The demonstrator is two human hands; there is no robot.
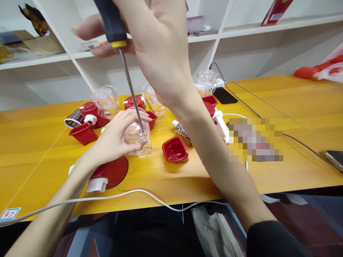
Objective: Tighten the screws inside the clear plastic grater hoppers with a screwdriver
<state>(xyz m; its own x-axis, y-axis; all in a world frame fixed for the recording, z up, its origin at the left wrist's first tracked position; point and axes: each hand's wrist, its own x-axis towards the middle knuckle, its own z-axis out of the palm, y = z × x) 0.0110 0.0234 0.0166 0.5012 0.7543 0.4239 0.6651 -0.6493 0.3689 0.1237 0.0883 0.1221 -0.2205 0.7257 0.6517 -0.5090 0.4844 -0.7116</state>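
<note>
Screwdriver [125,64] is what matters here: the right hand [158,46] is gripping its black handle high up, close to the head camera, fingers closed around it. The steel shaft is running down and slightly rightward, a steep near-vertical axis, and its tip is dipping into the clear plastic housing [138,137] directly below that hand. The left hand [118,137] is cupping the housing from its left side, fingers curled over the rim and wrapped part-way round, steadying it just above the yellow table [281,96]. So the left hand is the nearer one to the housing, touching it, while the right is standing well above it, joined only through the shaft. Just right of the housing a red square cup [175,149] is sitting; just below-left of the housing a red round base [112,173] is lying flat.
</note>
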